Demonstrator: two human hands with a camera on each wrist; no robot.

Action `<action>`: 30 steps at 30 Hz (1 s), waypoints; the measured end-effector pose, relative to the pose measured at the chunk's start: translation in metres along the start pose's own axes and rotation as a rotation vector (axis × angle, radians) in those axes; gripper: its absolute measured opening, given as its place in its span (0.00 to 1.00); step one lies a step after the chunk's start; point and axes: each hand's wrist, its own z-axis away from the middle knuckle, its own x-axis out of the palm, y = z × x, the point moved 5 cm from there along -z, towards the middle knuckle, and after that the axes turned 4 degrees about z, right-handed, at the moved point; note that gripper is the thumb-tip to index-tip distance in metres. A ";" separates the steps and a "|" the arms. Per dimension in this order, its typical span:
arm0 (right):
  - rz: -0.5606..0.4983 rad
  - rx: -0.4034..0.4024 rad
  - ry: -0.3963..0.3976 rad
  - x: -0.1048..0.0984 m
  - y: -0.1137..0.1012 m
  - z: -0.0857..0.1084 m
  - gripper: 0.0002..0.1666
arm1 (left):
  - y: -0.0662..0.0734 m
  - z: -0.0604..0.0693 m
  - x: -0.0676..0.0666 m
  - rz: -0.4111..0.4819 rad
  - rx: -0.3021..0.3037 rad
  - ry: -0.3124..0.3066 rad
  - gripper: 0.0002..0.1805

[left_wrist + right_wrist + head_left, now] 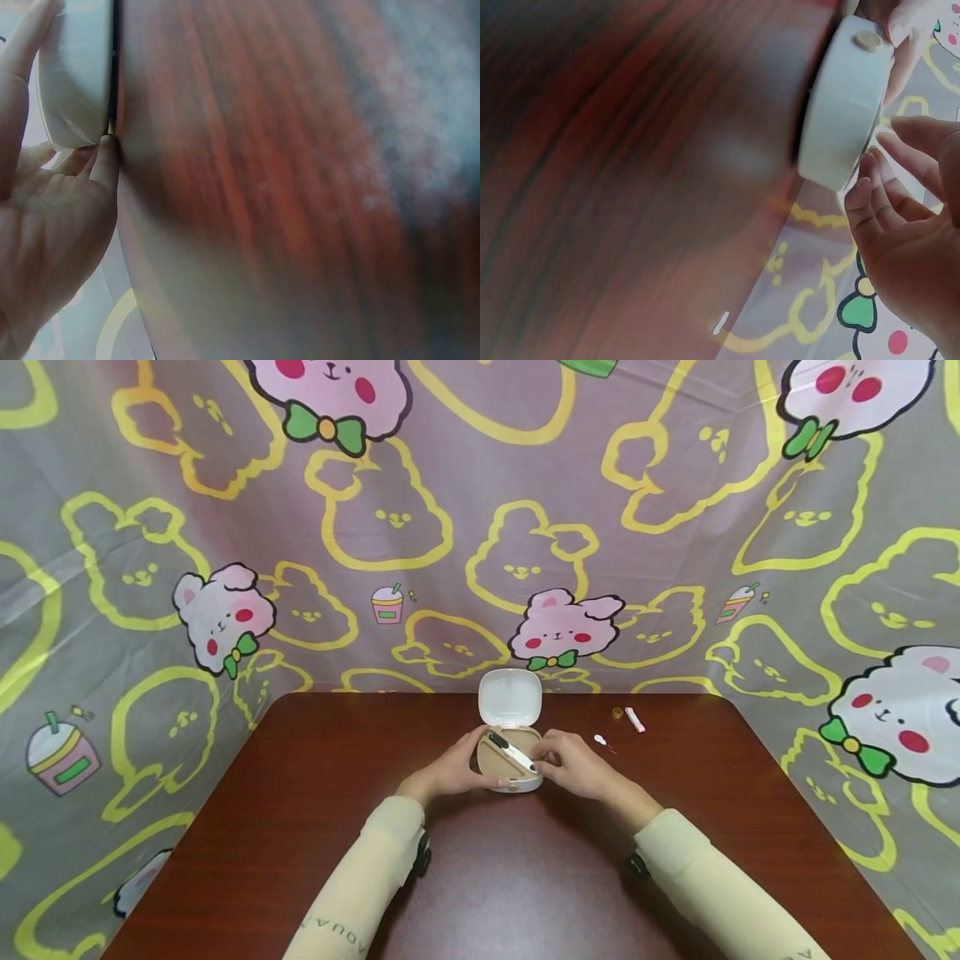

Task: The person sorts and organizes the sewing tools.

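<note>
A white rounded case [514, 786] sits on the table with its lid [510, 697] raised at the back. Across its tan, compartmented inside lies a slim white pen-shaped device [517, 753] with black ends. My left hand [453, 769] grips the case from the left, thumb along the front. In the left wrist view, its fingers hold the white wall [75, 82]. My right hand [573, 764] is at the right rim with bent fingers, beside the device's near end. In the right wrist view, its fingertips [866, 161] touch the case's edge; whether they pinch anything is hidden.
On the dark wooden table [360, 760], right of the case, lie a small amber round piece [617, 713], a white strip with red marks [634, 719] and a tiny white piece [600, 740]. A patterned cloth [450, 552] hangs behind and at the sides.
</note>
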 end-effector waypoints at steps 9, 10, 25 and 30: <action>0.078 0.061 0.012 -0.027 0.016 0.003 0.10 | -0.002 0.001 -0.001 0.010 0.013 0.002 0.60; 0.090 0.064 0.013 -0.030 0.018 0.004 0.11 | -0.002 0.001 -0.001 0.010 0.012 0.002 0.60; 0.391 0.234 0.079 -0.069 0.081 0.018 0.25 | -0.005 -0.001 -0.002 0.004 0.025 -0.001 0.60; 0.406 0.349 0.082 -0.080 0.111 0.028 0.35 | -0.004 -0.002 -0.001 0.014 0.027 -0.013 0.60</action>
